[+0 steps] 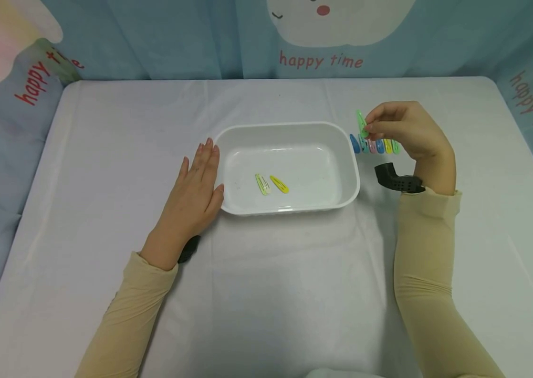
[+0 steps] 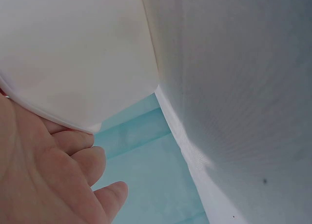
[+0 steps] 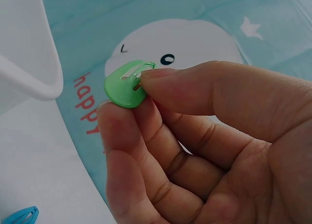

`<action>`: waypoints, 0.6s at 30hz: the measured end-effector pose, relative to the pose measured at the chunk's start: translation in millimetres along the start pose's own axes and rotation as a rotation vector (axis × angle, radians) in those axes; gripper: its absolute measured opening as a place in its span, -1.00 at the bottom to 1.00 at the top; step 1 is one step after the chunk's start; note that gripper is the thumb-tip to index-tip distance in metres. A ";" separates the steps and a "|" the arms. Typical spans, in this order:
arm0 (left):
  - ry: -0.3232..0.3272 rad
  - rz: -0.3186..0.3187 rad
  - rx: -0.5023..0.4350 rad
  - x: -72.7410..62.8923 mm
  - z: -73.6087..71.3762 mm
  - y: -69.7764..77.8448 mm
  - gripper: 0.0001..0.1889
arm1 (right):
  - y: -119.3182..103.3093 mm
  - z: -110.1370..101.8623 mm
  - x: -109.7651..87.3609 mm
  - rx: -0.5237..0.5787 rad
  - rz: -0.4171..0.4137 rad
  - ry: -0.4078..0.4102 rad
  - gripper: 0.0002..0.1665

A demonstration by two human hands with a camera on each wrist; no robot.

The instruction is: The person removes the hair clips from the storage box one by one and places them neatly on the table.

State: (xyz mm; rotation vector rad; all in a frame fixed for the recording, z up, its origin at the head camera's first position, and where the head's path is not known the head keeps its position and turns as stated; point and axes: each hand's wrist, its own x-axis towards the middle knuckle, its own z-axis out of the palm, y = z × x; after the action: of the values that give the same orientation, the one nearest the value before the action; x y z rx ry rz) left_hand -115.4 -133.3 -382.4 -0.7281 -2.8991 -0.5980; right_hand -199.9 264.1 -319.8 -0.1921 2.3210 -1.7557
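Between thumb and fingertips my right hand (image 1: 405, 128) pinches a green snap hair clip (image 1: 361, 124), held up above a row of hair clips. In the right wrist view the same green clip (image 3: 126, 85) is seen close up. The row, with a blue clip (image 1: 354, 144) at its left end and a green clip (image 1: 396, 146) at its right, lies beside the white basin (image 1: 290, 211). My left hand (image 1: 195, 184) rests against the basin's left rim, its fingers straight. Inside the basin lie a pale green clip (image 1: 262, 184) and a yellow clip (image 1: 279, 184).
A white cloth (image 1: 266, 294) covers the table. Blue curtains (image 1: 176, 39) with printed faces and lettering hang behind and at the sides. Black wrist cameras sit at both wrists, the right one (image 1: 398, 179) near the row of clips.
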 end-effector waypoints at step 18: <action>-0.006 -0.002 -0.004 0.4 -0.7 0.4 -0.35 | 7.2 -12.1 -2.9 0.050 0.011 0.030 -0.92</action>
State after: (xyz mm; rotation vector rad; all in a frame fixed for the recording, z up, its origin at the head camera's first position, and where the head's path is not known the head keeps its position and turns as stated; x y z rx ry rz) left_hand -115.5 -133.1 -381.5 -0.7284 -2.9052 -0.6030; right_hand -200.0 278.0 -323.3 -0.1455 2.2919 -1.8211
